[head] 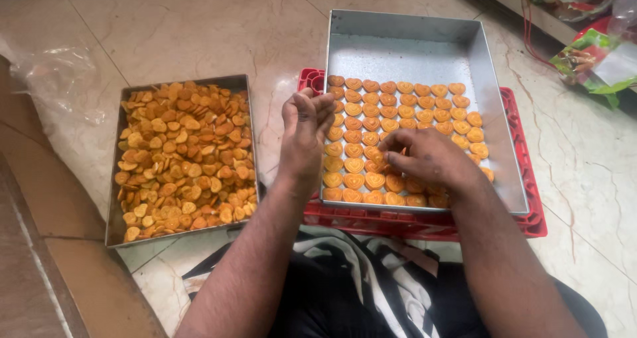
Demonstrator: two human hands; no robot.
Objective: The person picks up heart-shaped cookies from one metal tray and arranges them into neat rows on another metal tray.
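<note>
You sit on a pale marble floor [199, 19] with faint veins and thin tile joints, your dark trousers and a striped black-and-white cloth [358, 258] showing at the bottom of the view. A crumpled clear plastic sheet [53, 79] lies at the far left, and some green and red packets [590, 53] sit at the upper right corner.

To your left a shallow metal tray [114, 232] rests flat on the floor, piled loosely with small orange heart-shaped biscuits [182, 159] in no order. In front of you a deeper square silver tin [405, 26] stands on a red plastic crate [531, 225]. Its near half is filled with neat rows of biscuits [405, 102] lying flat and touching one another; the far part of its floor is bare metal.

Your left hand [304, 135] hovers above the tin's left wall, fingers curled in together; whether a biscuit sits inside them, you cannot tell from here. Your right hand [428, 159] lies low over the near rows, thumb and fingertips [386, 153] pinched together right at a biscuit in the arranged layer, touching it or just above it. The loose pile stays well apart from both hands.
</note>
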